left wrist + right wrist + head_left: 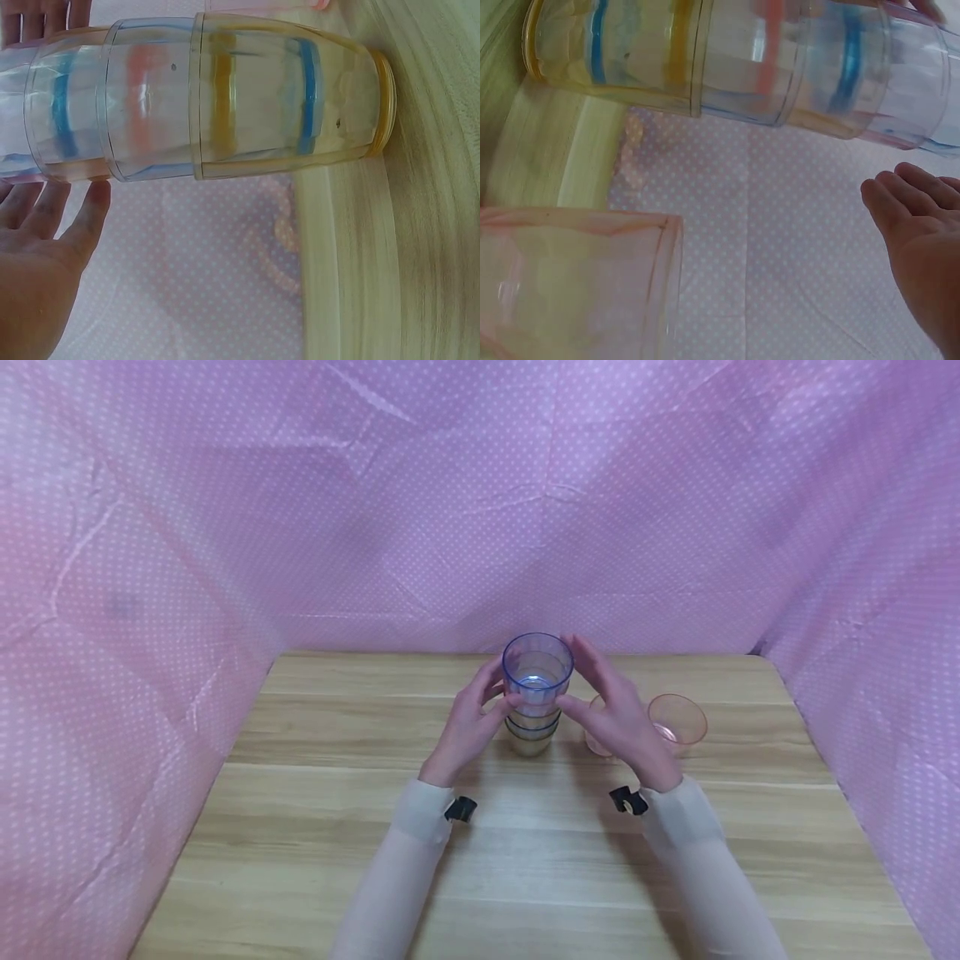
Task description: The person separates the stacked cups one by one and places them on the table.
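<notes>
A tall upright stack of nested clear plastic cups [532,714] stands on the table, yellowish at its base, with a blue-rimmed cup [537,664] on top. My left hand [471,718] is at its left side; in the left wrist view, fingertips [96,196] touch the upper cups, the fingers fairly straight. On the other side my right hand [618,718] holds nothing. In the right wrist view its fingers [911,193] are extended, with a small gap to the stack. A clear pink-orange cup [677,720] stands right of that hand, and another pinkish cup [592,742] is partly hidden by it.
The wooden table [525,868] extends toward me and to both sides. Pink polka-dot cloth [420,527] encloses its back and sides, close behind the stack. A small black device [461,810] sits at my left wrist, another [628,801] at the right.
</notes>
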The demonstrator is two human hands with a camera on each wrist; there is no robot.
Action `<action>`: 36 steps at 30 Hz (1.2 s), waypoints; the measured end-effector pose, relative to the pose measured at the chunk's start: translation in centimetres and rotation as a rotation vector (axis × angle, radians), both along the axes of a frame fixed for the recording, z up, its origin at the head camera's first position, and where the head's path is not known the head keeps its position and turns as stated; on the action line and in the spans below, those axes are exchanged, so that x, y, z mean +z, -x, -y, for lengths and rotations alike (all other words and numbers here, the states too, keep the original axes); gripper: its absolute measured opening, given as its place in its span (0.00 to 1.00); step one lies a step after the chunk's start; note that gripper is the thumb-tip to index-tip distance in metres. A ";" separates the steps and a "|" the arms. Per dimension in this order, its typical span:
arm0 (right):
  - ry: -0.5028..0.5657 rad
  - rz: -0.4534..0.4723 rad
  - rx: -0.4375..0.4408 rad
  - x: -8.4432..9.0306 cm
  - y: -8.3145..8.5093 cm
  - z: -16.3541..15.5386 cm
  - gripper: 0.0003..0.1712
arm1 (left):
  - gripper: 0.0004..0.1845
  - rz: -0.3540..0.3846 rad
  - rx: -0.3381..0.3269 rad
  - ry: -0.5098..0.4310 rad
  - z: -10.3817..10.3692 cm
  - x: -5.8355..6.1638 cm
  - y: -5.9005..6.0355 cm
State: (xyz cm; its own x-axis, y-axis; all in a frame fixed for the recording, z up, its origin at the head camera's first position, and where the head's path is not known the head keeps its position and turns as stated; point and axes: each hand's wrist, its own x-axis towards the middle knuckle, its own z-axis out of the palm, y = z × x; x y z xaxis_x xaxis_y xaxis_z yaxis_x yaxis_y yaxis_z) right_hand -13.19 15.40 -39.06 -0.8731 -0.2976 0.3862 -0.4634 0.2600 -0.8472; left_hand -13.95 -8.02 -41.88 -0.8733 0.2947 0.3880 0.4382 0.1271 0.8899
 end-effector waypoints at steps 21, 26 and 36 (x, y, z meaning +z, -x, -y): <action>0.052 0.114 0.054 -0.3 1.3 1.3 0.45 | 0.46 0.001 -0.004 0.011 0.2 0.1 0.1; 0.060 0.095 0.062 -0.3 1.4 1.4 0.43 | 0.37 0.036 -0.024 0.023 0.4 0.2 0.1; 0.047 0.088 0.069 -0.5 1.5 1.3 0.42 | 0.41 0.161 -0.083 0.086 0.8 -0.4 0.6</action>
State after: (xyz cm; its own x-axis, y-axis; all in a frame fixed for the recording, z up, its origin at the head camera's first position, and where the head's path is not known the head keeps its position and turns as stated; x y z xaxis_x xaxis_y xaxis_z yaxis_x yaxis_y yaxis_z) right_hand -14.70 14.10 -39.55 -0.8823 -0.3417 0.3236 -0.4020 0.1896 -0.8958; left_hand -14.57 -8.86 -42.30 -0.8936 0.3940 0.2152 0.3030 0.1755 0.9367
